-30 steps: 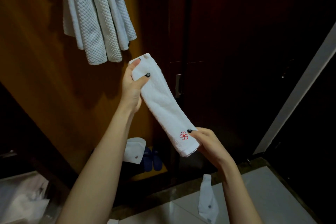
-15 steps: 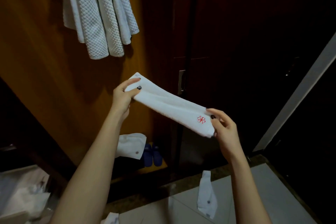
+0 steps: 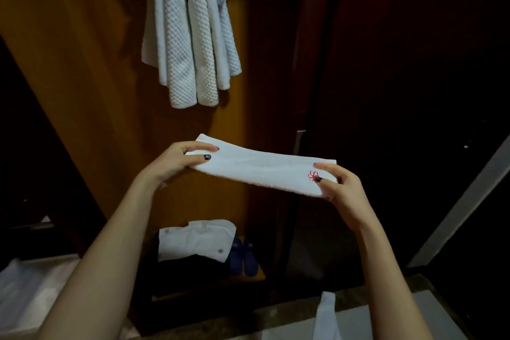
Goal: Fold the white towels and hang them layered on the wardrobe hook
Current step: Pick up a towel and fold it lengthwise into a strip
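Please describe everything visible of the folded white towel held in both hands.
The folded towel is white, apparently soft terry, folded into a long narrow band. It is held almost level in the air, left end slightly higher, below the hanging waffle towels. A small red emblem sits near its right end. The left hand grips the left end, thumb on top; the right hand pinches the right end beside the emblem. Nothing else touches it.

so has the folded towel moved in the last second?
Yes. The towel swung from steep to nearly level; its upper end dropped away from the hanging towels above it.
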The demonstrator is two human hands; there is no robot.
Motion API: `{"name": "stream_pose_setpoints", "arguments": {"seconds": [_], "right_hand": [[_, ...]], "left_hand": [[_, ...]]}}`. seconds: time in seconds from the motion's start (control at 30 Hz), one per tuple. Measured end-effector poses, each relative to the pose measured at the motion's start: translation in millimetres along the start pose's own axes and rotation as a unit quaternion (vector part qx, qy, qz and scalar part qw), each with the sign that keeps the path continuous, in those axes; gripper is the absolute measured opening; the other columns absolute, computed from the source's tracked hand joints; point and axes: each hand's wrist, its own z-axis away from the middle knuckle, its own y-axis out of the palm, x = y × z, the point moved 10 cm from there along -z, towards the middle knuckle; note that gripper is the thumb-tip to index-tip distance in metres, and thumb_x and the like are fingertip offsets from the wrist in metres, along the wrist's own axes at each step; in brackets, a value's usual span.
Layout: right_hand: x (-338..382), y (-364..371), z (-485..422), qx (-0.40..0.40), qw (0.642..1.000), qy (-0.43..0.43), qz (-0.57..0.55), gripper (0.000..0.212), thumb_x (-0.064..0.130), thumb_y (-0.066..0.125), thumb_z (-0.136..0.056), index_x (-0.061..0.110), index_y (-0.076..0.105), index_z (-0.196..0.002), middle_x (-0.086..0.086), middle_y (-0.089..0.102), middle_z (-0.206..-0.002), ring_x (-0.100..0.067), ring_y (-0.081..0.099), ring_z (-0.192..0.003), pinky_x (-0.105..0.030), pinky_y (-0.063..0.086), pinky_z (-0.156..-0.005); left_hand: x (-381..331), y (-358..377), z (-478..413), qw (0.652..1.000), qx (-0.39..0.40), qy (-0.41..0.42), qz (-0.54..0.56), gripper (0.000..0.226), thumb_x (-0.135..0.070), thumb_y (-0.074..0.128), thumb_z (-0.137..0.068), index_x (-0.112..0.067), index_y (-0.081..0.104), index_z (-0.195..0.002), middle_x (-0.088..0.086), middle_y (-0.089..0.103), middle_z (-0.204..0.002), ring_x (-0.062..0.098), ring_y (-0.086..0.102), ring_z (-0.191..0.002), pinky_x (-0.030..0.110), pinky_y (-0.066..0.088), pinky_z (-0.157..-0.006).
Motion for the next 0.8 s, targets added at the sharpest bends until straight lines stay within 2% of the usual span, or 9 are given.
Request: {"name": "stream_pose_setpoints", "arguments": {"seconds": [0.1,0.2,0.3,0.37,0.43,0.5,0.6,0.73,0.8], "right_hand": [[37.1,21.7,-32.1,0.034,0.998,-0.036,0.028,0.032,0.004,0.062,-0.089,0.026,0.066,-0.113,0.0,0.058,-0.119,-0.018,0.062,-0.104,-0.026,0.058,-0.072],[90.5,40.5,-70.5,0.052,0.995,-0.076,0.04,0.033,0.0,0.062,-0.089,0.018,0.067,-0.117,0.005,0.061,-0.114,-0.012,0.063,-0.101,-0.035,0.056,-0.086],[150.7,56.8,-110.0,0.079,0.987,-0.129,0.055,0.037,-0.004,0.061,-0.086,0.021,0.069,-0.112,0.007,0.064,-0.111,-0.007,0.065,-0.095,-0.026,0.055,-0.083],[187.7,69.3,-135.5,0.104,0.981,-0.157,0.057,0.04,-0.006,0.059,-0.085,0.025,0.069,-0.107,0.002,0.064,-0.114,-0.014,0.066,-0.097,-0.03,0.056,-0.084],[221.4,83.7,-160.3,0.124,0.974,-0.18,0.054,0.039,-0.006,0.058,-0.086,0.027,0.069,-0.105,-0.004,0.063,-0.119,-0.02,0.067,-0.1,-0.035,0.057,-0.086],[251.4,99.5,-182.4,0.137,0.969,-0.199,0.054,0.036,-0.006,0.057,-0.089,0.022,0.067,-0.109,-0.009,0.06,-0.123,-0.025,0.064,-0.104,-0.041,0.054,-0.091],[289.4,121.3,-214.7,0.155,0.963,-0.215,0.037,0.034,-0.009,0.052,-0.091,0.014,0.064,-0.114,-0.012,0.058,-0.12,-0.026,0.059,-0.1,-0.043,0.051,-0.09],[345.1,140.3,-264.7,0.171,0.956,-0.237,-0.022,0.033,-0.011,0.051,-0.092,0.008,0.062,-0.116,-0.013,0.061,-0.114,-0.015,0.067,-0.086,-0.027,0.057,-0.073],[369.1,146.8,-292.4,0.169,0.952,-0.252,-0.045,0.033,-0.011,0.051,-0.092,0.005,0.061,-0.119,-0.011,0.063,-0.11,-0.011,0.07,-0.078,-0.022,0.058,-0.068]], "left_hand": [[-24.3,-38.6,-5.7,0.997,-0.061,0.042,-0.018,0.035,-0.013,0.068,-0.089,-0.044,0.073,-0.104,-0.008,0.044,-0.14,0.003,0.038,-0.131,0.009,0.036,-0.094],[-59.6,-79.7,-11.5,0.989,-0.118,0.089,-0.027,0.038,-0.009,0.068,-0.088,-0.04,0.069,-0.11,-0.001,0.042,-0.146,0.002,0.029,-0.136,0.022,0.024,-0.109],[-99.4,-118.9,-15.7,0.976,-0.164,0.14,-0.015,0.043,-0.008,0.067,-0.089,-0.046,0.068,-0.108,-0.009,0.041,-0.14,-0.009,0.03,-0.132,0.017,0.024,-0.106],[-126.6,-143.2,-21.3,0.967,-0.185,0.176,-0.005,0.044,-0.005,0.066,-0.089,-0.045,0.067,-0.107,-0.015,0.043,-0.133,-0.029,0.035,-0.114,0.002,0.029,-0.093],[-152.2,-166.9,-28.5,0.959,-0.201,0.199,-0.001,0.043,-0.003,0.064,-0.09,-0.041,0.066,-0.109,-0.016,0.045,-0.127,-0.038,0.035,-0.102,-0.006,0.032,-0.083],[-174.0,-190.6,-37.6,0.953,-0.214,0.214,0.018,0.041,-0.001,0.063,-0.09,-0.037,0.066,-0.11,-0.019,0.047,-0.123,-0.025,0.04,-0.114,0.002,0.035,-0.093],[-200.0,-227.8,-57.2,0.944,-0.233,0.226,0.058,0.042,0.002,0.061,-0.09,-0.03,0.065,-0.118,-0.016,0.048,-0.13,0.005,0.042,-0.132,0.029,0.038,-0.111],[-230.5,-276.8,-90.6,0.926,-0.254,0.247,0.134,0.042,0.007,0.057,-0.09,-0.025,0.065,-0.117,0.0,0.044,-0.145,-0.001,0.065,-0.093,0.013,0.054,-0.077],[-247.1,-296.7,-112.4,0.92,-0.264,0.252,0.145,0.042,0.007,0.058,-0.09,-0.024,0.066,-0.117,0.0,0.044,-0.144,0.003,0.064,-0.093,0.013,0.055,-0.072]]}}
